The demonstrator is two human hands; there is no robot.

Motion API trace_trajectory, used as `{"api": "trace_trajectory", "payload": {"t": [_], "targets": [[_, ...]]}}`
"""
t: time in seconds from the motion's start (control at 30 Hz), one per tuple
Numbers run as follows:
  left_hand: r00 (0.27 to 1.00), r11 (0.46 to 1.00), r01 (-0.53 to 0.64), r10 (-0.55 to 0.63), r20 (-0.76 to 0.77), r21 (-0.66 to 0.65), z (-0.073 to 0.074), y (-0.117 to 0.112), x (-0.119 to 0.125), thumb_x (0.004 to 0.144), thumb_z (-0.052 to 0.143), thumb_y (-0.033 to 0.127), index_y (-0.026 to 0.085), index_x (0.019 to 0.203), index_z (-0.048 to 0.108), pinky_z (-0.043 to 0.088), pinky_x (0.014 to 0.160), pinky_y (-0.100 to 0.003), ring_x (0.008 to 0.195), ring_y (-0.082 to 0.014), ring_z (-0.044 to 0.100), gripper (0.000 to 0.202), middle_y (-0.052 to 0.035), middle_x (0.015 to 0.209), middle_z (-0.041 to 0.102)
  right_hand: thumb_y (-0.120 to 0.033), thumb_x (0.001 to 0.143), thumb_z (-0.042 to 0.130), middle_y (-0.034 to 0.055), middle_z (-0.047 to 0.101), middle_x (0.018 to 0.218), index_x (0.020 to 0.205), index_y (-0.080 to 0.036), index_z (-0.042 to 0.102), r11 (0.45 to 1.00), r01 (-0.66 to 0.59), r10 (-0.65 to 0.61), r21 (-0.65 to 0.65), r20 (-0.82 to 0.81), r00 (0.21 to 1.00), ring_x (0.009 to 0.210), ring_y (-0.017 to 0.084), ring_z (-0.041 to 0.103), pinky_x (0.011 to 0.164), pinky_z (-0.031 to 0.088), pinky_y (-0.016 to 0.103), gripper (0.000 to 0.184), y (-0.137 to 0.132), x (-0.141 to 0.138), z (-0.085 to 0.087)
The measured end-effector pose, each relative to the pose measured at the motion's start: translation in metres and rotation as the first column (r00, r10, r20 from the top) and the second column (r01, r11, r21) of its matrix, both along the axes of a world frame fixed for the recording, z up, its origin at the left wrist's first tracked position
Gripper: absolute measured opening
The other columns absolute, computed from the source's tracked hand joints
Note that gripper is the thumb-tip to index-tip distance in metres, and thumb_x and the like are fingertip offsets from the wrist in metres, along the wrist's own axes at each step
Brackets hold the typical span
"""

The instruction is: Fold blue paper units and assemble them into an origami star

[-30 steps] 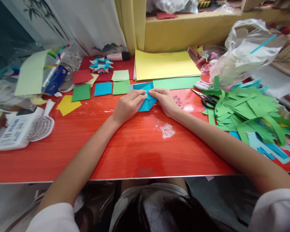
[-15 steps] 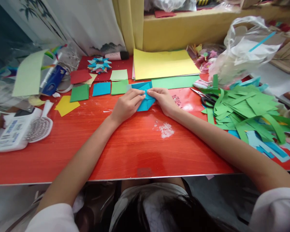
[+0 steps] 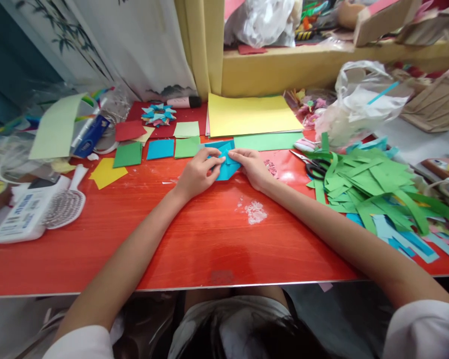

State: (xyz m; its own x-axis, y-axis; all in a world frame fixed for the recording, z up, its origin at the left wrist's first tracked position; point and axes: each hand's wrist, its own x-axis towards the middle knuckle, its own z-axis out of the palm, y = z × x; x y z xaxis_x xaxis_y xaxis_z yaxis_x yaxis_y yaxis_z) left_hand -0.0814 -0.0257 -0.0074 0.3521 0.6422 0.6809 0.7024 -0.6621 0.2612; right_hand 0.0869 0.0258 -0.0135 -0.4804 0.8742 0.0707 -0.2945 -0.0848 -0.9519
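Between my hands is a blue sheet of folding paper [image 3: 227,172], partly folded, with creased flaps standing up in its middle. My left hand [image 3: 199,172] pinches a flap of it between thumb and fingers from the left. From the right, my right hand [image 3: 250,167] grips the same paper with thumb and forefinger. Fingers cover part of the folds. Just behind the hands lies a darker blue paper [image 3: 219,144]. Left of them sit a light green paper stack [image 3: 187,147], a blue paper stack [image 3: 160,149] and a dark green one [image 3: 127,155].
Scissors [image 3: 314,167] and a heap of green paper scraps [image 3: 374,174] lie on the right of the red table [image 3: 194,249]. Large yellow sheets [image 3: 252,114] are at the back. A folded paper ring [image 3: 159,115], yellow paper [image 3: 108,173] and a hairbrush [image 3: 65,202] are leftward.
The view has tilted up a little, so the table sits lower in the picture. Both hands stay on the blue paper; its middle flaps look more raised and drawn together.
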Motion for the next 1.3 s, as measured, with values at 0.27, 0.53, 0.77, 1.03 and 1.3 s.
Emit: {"api": "trace_trajectory", "payload": {"t": [0.27, 0.53, 0.77, 1.03, 1.3], "targets": [[0.937, 0.973, 0.006, 0.076, 0.342, -0.232, 0.002, 0.001, 0.007, 0.079, 0.052, 0.015, 0.019, 0.084, 0.068, 0.048, 0.07, -0.025, 0.082, -0.0126, 0.057, 0.017, -0.0035, 0.085, 0.06, -0.04, 0.063, 0.074, -0.0003, 0.064, 0.069, 0.074, -0.018, 0.064, 1.0, 0.001, -0.002, 0.027, 0.026, 1.0, 0.062, 0.01, 0.057, 0.063, 0.049, 0.024, 0.027, 0.001, -0.001, -0.001], [0.872, 0.899, 0.123, 0.105, 0.478, -0.42, 0.001, 0.004, 0.006, 0.08, 0.056, 0.029, 0.019, 0.083, 0.064, 0.046, 0.071, -0.024, 0.081, -0.0128, 0.058, 0.013, -0.0023, 0.087, 0.062, -0.034, 0.067, 0.071, -0.001, 0.063, 0.071, 0.075, -0.017, 0.063, 0.994, -0.01, -0.003, 0.108, 0.116, 0.993, 0.064, 0.009, 0.054, 0.06, 0.043, 0.022, 0.021, -0.001, 0.0, 0.0], [0.835, 0.89, 0.105, 0.163, 0.526, -0.443, -0.001, 0.005, 0.008, 0.078, 0.056, 0.026, 0.02, 0.092, 0.059, 0.042, 0.059, -0.021, 0.067, -0.0103, 0.051, 0.016, 0.0018, 0.07, 0.052, -0.035, 0.07, 0.066, -0.001, 0.061, 0.07, 0.076, -0.016, 0.063, 0.962, -0.152, 0.087, 0.227, 0.272, 0.958, 0.064, 0.01, 0.052, 0.06, 0.041, 0.023, 0.021, 0.0, -0.001, -0.004], [0.861, 0.883, 0.061, 0.19, 0.472, -0.466, 0.0, 0.005, 0.009, 0.08, 0.053, 0.026, 0.018, 0.093, 0.057, 0.043, 0.064, -0.022, 0.072, -0.0106, 0.053, 0.016, 0.0001, 0.078, 0.056, -0.038, 0.071, 0.064, -0.0009, 0.058, 0.067, 0.075, -0.015, 0.061, 0.948, -0.163, 0.071, 0.274, 0.316, 0.946, 0.061, 0.01, 0.05, 0.057, 0.038, 0.023, 0.024, 0.002, -0.002, -0.009], [0.889, 0.872, 0.022, 0.207, 0.409, -0.489, 0.005, 0.0, 0.012, 0.083, 0.05, 0.024, 0.017, 0.1, 0.055, 0.042, 0.069, -0.023, 0.074, -0.0105, 0.053, 0.019, -0.0006, 0.08, 0.055, -0.041, 0.07, 0.065, -0.0013, 0.056, 0.065, 0.072, -0.014, 0.06, 0.95, -0.152, 0.051, 0.272, 0.347, 0.936, 0.06, 0.009, 0.047, 0.057, 0.035, 0.023, 0.028, 0.0, -0.002, -0.005]]}}
